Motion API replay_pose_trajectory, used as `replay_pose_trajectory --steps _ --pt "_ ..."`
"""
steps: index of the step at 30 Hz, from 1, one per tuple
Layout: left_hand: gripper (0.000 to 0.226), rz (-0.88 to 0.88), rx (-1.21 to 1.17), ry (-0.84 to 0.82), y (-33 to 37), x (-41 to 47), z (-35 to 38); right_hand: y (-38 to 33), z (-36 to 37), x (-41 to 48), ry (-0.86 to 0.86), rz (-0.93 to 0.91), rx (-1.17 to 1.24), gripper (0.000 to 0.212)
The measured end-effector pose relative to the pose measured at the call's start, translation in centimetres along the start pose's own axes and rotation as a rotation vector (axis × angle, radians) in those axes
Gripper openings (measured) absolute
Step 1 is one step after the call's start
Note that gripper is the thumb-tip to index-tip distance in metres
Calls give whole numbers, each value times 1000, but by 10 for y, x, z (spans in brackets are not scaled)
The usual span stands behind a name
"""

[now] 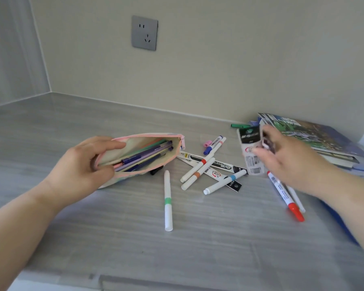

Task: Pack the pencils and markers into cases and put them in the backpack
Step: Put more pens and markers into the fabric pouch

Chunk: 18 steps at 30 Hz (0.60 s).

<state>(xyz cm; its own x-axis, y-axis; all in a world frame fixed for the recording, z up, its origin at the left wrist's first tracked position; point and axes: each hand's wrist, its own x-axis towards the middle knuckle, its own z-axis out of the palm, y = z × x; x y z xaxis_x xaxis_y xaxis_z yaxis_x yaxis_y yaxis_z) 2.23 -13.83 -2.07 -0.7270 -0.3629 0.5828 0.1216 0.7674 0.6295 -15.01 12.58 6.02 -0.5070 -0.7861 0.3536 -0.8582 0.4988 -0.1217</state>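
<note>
A pink-trimmed fabric pencil case (153, 143) lies on the grey desk, its mouth held wide by my left hand (86, 162); several purple, blue and green pens are inside. My right hand (288, 158) is blurred, its fingers pinching the upper edge of a black-and-white packet (250, 156). Loose white markers lie between the hands, among them a green-banded marker (168, 201), a red-banded marker (202, 162) and a blue-banded marker (225, 182). A red-capped marker (286, 198) lies below my right hand. No backpack can be made out.
A stack of books (324, 139) sits at the right against the wall. A blue object (345, 223) shows under my right forearm. Flat pen packs (210, 162) lie under the loose markers. A wall socket (144, 32) is above the desk (198, 248).
</note>
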Motion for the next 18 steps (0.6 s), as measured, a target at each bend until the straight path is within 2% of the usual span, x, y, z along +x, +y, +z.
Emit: replay_pose_trajectory --steps 2,6,8,10,11,14,18 --pt "47 -54 -74 47 2 0 -2 -9 -11 0 148 -33 172 17" --pt "47 -106 -138 72 4 0 -6 -35 -17 15 403 -68 571 7" --pt "46 -124 -150 65 3 -1 -7 -49 -5 30 427 -65 801 15" --pt "43 -141 -184 74 2 -1 -8 -69 16 46 409 -49 868 14" --pt "42 -143 -196 77 1 -1 -8 -81 29 52 385 -62 845 10" --pt "44 -146 -203 73 0 -1 -8 -106 57 66 245 -183 693 24" --pt "47 -134 -202 51 -2 1 -10 -114 77 82 -70 -356 61 26"
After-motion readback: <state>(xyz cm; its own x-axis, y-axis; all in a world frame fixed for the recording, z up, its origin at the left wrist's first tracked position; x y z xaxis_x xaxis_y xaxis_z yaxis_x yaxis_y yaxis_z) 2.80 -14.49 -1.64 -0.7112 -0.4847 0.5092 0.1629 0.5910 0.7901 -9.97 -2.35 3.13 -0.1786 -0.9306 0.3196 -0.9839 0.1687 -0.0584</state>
